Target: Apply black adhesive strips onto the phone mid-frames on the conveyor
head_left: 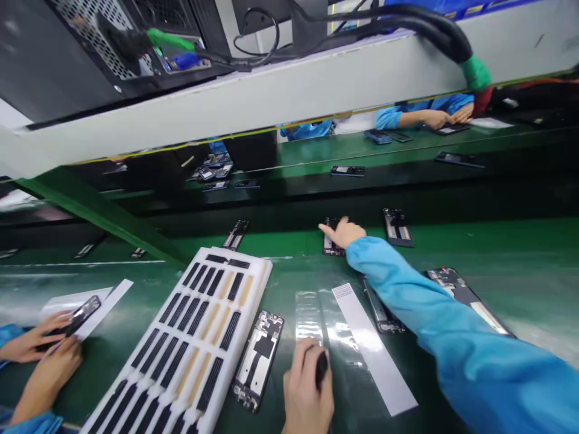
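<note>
Head view — right hand (344,233) partly hides black-edged, silvery phone (333,246).

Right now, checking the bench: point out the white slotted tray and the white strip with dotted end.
White slotted tray (248,313): head view, right rim.
White strip with dotted end (373,349): head view, middle.

Right arm (420,301) reaching up and leftward from lower right, blue-sleeved, slightly bent. Right hand (344,233) far out, back of hand uppermost, one digit stretched left, others partly hidden by the hand. Left hand (309,386) low, near centre, bare skin showing, fingers bent and drawn together, knuckles up; its forearm out of view.
</note>
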`<state>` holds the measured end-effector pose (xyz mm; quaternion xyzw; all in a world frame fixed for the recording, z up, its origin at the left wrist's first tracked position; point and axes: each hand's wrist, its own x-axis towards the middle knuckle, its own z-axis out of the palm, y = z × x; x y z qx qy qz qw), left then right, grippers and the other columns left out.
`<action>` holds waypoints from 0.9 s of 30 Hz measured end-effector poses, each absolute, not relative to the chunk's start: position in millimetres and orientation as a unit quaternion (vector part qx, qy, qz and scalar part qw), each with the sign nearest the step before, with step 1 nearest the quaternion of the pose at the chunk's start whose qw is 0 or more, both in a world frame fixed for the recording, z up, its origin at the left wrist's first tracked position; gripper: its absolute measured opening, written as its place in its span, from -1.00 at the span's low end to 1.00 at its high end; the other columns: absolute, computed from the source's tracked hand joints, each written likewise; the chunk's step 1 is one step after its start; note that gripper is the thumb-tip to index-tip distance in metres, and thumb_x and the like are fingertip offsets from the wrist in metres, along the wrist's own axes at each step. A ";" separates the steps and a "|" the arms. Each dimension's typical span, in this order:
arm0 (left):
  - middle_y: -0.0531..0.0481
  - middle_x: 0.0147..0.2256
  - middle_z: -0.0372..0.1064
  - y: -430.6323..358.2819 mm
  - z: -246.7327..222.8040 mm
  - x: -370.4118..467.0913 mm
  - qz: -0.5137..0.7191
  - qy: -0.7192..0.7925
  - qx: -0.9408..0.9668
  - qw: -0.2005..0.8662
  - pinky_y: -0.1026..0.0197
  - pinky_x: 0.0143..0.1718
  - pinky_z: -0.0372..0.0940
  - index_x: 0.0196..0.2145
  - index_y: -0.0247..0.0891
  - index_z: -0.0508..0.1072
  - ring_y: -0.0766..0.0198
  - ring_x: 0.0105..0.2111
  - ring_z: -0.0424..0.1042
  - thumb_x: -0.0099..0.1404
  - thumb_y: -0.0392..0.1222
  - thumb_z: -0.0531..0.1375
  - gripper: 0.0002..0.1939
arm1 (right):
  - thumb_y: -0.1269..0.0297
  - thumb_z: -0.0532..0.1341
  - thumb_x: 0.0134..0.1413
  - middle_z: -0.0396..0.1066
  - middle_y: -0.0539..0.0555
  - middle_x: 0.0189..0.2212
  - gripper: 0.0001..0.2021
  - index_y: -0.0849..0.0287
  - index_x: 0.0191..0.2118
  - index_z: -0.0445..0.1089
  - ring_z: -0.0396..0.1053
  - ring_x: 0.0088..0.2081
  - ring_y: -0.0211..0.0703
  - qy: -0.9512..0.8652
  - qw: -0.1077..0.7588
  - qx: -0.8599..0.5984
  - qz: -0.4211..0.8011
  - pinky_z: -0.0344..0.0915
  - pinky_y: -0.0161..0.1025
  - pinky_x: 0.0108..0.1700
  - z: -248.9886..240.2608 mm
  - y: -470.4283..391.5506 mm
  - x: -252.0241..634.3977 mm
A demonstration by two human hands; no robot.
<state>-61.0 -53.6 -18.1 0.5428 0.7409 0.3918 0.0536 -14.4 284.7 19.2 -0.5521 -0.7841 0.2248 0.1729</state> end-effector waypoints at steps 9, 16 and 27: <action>-0.08 -0.26 0.54 -73.2 -17.9 -77.0 0.446 0.723 0.526 0.048 0.27 -0.22 0.44 -0.11 -0.18 0.42 0.21 -0.24 0.58 0.43 -0.31 0.08 -0.84 | -0.07 0.23 0.13 0.51 0.43 -0.25 -0.38 0.51 -0.02 0.31 0.55 -0.22 0.20 -0.789 0.055 -0.580 0.196 0.34 -0.13 -0.24 67.5 237.6 4.3; -0.03 -0.38 0.55 -73.0 -6.4 -74.4 0.385 0.742 0.535 0.120 0.27 -0.38 0.38 -0.18 -0.18 0.44 0.19 -0.40 0.58 0.46 -0.23 0.05 -0.83 | -0.04 0.26 0.09 0.55 0.23 -0.54 -0.35 0.40 0.14 0.30 0.54 -0.50 0.21 -0.893 -0.004 -0.446 0.060 0.22 -0.18 -0.49 -4.9 45.6 124.0; -0.15 0.12 0.38 -123.4 -24.5 -83.6 0.204 0.787 0.577 0.081 0.25 -0.23 0.46 0.09 -0.13 0.43 0.22 -0.19 0.57 0.27 -0.50 0.00 -0.48 | -0.31 -0.09 0.27 0.58 0.17 -0.37 -0.31 0.15 -0.42 0.52 0.51 -0.38 -0.05 -0.703 0.258 -0.446 0.491 0.42 -0.16 -0.28 37.4 81.5 112.9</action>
